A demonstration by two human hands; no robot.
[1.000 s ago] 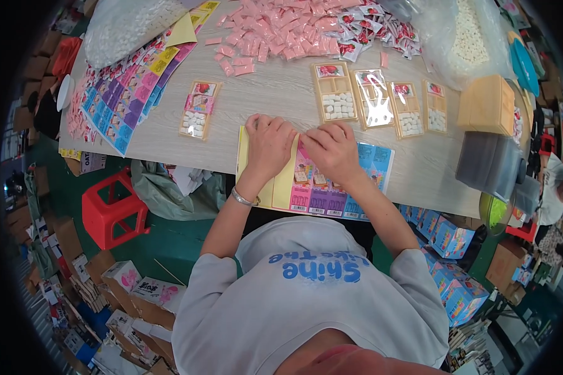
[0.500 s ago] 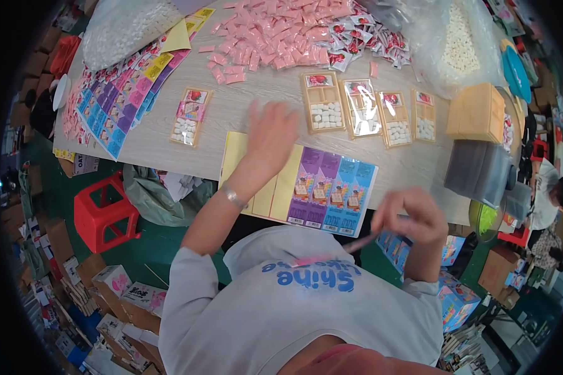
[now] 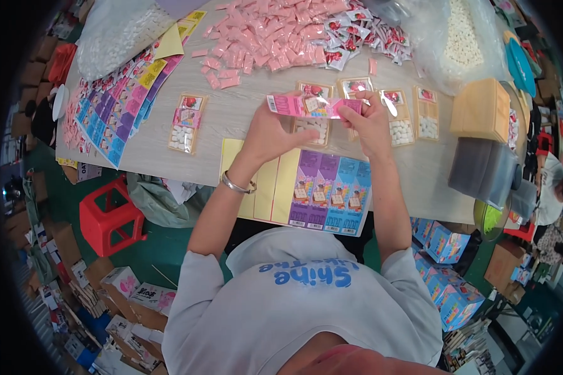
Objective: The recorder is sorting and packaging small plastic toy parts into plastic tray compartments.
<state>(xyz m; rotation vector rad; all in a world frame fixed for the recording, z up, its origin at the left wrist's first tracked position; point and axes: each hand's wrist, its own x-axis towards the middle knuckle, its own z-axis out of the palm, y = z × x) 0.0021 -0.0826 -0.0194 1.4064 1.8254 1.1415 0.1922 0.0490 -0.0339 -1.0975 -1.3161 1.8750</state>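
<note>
Inventory, clocked from the middle of the label sheet (image 3: 279, 203): you have one tray (image 3: 197, 128) at ten o'clock wearing a pink label (image 3: 186, 117), four more trays (image 3: 428, 111) from twelve to two showing none stuck on (your hands partly hide some), and two purple labels (image 3: 309, 187) and two blue labels (image 3: 351, 187) left. At twelve, one pink strip (image 3: 294, 106): pinched near its right end by your right hand (image 3: 372, 125); your left hand (image 3: 268, 131) spread, thumb clear, fingertips by its left end. Versus half a second ago, the strip is up from five o'clock.
</note>
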